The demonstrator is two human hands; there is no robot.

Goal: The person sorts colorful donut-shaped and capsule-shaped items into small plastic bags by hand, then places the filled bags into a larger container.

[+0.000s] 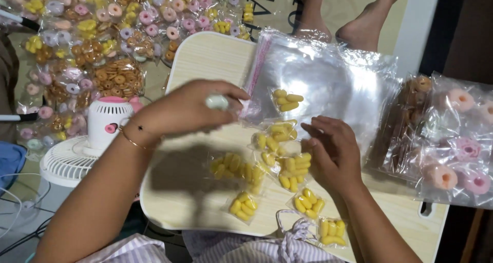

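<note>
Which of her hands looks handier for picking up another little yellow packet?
Probably the right hand: it hovers open beside the yellow packets on the tray. The left hand already pinches a small pale thing.

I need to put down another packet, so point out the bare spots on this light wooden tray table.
The far left part of the tray table is bare, between its rounded edge and the stack of clear bags. Another bare strip runs along the near left edge, under the left hand. The middle is crowded with yellow bead packets by the right hand; the right side is covered by pink bead packets.
</note>
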